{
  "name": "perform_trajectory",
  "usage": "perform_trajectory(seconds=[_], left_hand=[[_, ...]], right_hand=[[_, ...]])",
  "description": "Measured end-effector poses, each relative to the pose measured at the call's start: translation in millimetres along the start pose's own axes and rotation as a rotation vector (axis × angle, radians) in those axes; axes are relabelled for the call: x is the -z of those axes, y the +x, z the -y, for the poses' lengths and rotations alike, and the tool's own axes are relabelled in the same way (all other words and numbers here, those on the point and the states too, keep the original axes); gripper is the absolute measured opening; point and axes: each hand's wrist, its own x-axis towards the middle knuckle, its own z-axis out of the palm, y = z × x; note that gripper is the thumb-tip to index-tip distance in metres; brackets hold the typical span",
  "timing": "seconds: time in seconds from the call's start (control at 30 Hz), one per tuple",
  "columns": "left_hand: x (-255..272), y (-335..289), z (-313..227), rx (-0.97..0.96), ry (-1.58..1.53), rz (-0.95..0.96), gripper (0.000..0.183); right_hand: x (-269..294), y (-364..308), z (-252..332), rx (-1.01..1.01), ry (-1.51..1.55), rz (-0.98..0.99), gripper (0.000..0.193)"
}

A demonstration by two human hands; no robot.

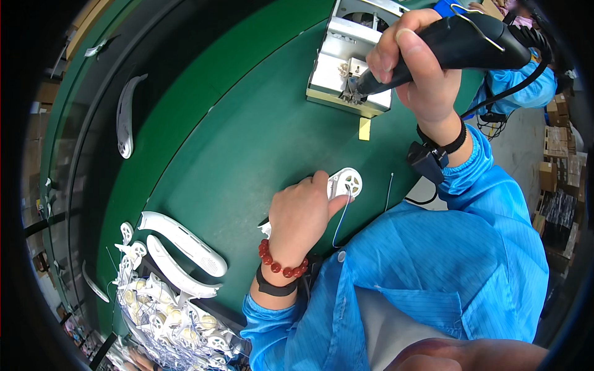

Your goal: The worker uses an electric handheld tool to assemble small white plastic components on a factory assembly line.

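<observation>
In the head view, the left hand (301, 213) grips a white part (351, 180) lying on the green table (260, 142), its round slotted end showing past thumb and fingertips. The right hand (430, 74) is closed around a black handheld tool (464, 43), its tip at the front of a metal box (331, 74).

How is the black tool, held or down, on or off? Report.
Held: the right hand wraps around the black tool, pointing it at the metal box. On or off: cannot tell.
</observation>
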Motion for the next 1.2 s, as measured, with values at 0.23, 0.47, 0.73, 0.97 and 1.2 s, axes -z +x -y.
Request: perform_trajectory(seconds=[0.23, 0.47, 0.73, 0.97, 1.2], left_hand=[[-4, -7, -2, -0.039, -0.012, -0.107, 0.041], [11, -20, -17, -0.065, 0.172, -0.157, 0.049], [-1, -29, 1, -0.013, 0.038, -0.115, 0.051], [0, -20, 11, -0.057, -0.082, -0.159, 0.045], [1, -21, 11, -0.061, -0.085, -0.172, 0.043]], right_hand=[[-20, -5, 9, -0.102, -0.001, -0.199, 0.013], [-15, -37, 7, -0.163, 0.243, -0.092, 0.012], [-32, -90, 46, -0.297, 0.354, 0.078, 0.027], [-39, -108, 45, -0.343, 0.379, 0.060, 0.030], [-43, -108, 42, -0.352, 0.393, 0.072, 0.032]])
